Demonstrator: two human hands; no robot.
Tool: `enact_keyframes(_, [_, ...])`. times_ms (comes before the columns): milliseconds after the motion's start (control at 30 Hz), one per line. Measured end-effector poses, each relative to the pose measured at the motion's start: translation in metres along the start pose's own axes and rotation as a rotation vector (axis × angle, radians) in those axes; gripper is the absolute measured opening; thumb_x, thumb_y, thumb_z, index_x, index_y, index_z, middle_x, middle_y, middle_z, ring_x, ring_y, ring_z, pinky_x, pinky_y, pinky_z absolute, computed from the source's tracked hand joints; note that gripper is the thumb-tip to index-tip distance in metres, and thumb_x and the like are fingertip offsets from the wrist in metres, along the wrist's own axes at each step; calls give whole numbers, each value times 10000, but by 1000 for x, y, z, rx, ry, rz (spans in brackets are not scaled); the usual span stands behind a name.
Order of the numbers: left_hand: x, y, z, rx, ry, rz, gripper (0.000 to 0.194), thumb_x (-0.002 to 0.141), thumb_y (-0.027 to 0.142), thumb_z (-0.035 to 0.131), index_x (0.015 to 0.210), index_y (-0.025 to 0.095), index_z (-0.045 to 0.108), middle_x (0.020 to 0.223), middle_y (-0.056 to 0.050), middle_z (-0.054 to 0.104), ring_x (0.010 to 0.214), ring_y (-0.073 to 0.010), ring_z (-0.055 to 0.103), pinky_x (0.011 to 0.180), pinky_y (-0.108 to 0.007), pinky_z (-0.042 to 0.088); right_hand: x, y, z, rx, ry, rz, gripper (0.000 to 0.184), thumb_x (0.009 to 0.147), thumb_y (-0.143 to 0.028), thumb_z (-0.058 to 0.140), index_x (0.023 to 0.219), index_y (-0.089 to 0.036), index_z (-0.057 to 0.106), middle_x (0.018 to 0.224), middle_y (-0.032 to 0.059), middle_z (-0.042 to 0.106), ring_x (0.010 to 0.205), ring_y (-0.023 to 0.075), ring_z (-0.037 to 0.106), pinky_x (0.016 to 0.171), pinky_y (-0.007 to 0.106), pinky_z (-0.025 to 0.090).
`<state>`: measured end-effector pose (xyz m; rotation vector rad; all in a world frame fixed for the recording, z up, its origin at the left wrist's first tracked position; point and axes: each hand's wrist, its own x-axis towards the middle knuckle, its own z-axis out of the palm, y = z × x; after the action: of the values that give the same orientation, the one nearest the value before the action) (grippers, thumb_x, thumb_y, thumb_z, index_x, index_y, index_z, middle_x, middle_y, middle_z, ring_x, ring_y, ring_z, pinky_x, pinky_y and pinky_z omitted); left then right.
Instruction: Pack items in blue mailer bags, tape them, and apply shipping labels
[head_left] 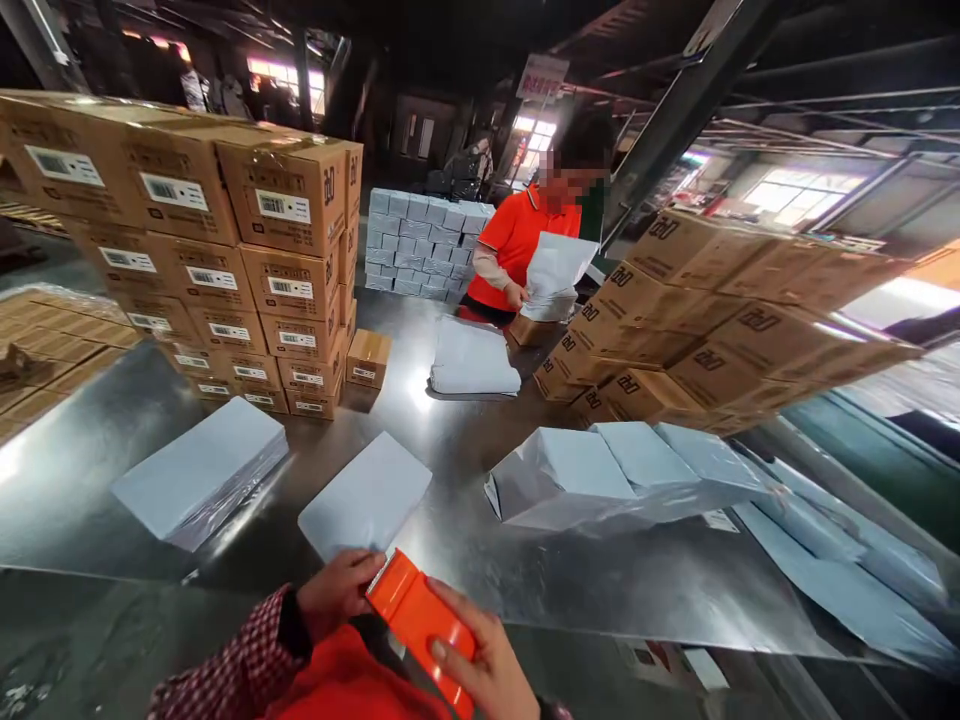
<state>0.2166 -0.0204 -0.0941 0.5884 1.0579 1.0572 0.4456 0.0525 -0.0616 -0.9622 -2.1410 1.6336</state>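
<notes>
Both hands meet on an orange device [420,622] at the bottom edge of the view, close to the body. The left hand [337,592] closes its fingers round the upper end, thumb near a pale strip at the top; the right hand [491,668] cups the lower end from beneath, thumb laid along the side. Held this way, tilted and steadied at both ends, the device seems to be getting handled or adjusted rather than used on anything; what kind of tool it is I cannot tell for certain.

Just beyond the hands lies a thin stack of pale mailers [366,497] on the steel table [600,580], flat and within easy reach. To its left sits a thicker stack [199,470], well apart. To the right a bagged box [559,478] rests with loose pale bags [825,540] trailing toward the table's right edge.

Farther back, brown cartons [225,240] stand stacked at the left with their barcode labels facing out, likely so they can be read. One small carton [367,357] sits alone beside them. More cartons [720,320] are piled at the right.

Across the table a person in an orange shirt [517,240] holds a white bag [555,272] open in both hands, with another pile of bags [472,360] lying before them. Behind stands a block of pale boxes [424,245].
</notes>
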Motion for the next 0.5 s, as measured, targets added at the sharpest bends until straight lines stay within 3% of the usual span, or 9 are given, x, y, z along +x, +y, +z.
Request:
enact_keyframes(67, [7, 6, 7, -116, -48, -14, 496, 775, 620, 643, 835, 128, 675, 784, -65, 694, 764, -192, 669, 831, -353, 537, 1, -3, -3, -31, -19, -14, 516, 826, -505, 644, 1310, -329, 620, 1147, 52, 732, 968, 294, 683, 914, 408, 513])
enact_keyframes(167, [13, 5, 7, -205, -107, -44, 497, 772, 617, 656, 905, 140, 691, 809, -60, 687, 818, -195, 660, 853, -343, 517, 5, -3, -6, -27, -18, -19, 541, 823, -526, 635, 1319, -309, 615, 1179, 56, 718, 1015, 294, 672, 923, 385, 507])
enact_keyframes(233, [18, 4, 5, -161, -63, -57, 532, 720, 668, 667, 833, 148, 679, 728, -34, 647, 733, -173, 629, 783, -319, 522, 9, -2, -6, -11, -24, -22, 623, 795, -570, 641, 1339, -270, 600, 1215, 70, 701, 1038, 307, 662, 914, 376, 510])
enact_keyframes(300, [25, 7, -2, 4, 69, -49, 576, 627, 730, 684, 646, 160, 602, 576, 16, 535, 556, -119, 519, 622, -271, 493, 14, -3, -7, -21, -44, -15, 716, 748, -608, 665, 1352, -232, 588, 1220, 81, 697, 1020, 316, 662, 894, 373, 516])
enact_keyframes(400, [40, 27, -33, 230, 274, -21, 604, 560, 764, 675, 600, 175, 544, 566, 22, 527, 514, -102, 482, 529, -243, 445, 23, -6, -16, -79, -45, 19, 724, 755, -599, 655, 1348, -190, 587, 1189, 94, 710, 996, 307, 670, 884, 369, 523])
enact_keyframes(500, [58, 62, -83, 336, 467, 9, 533, 655, 706, 643, 688, 179, 574, 689, -13, 629, 622, -125, 577, 587, -236, 481, 33, -6, -33, -167, -31, 47, 644, 810, -544, 613, 1340, -177, 591, 1229, 107, 691, 1005, 292, 669, 907, 384, 517])
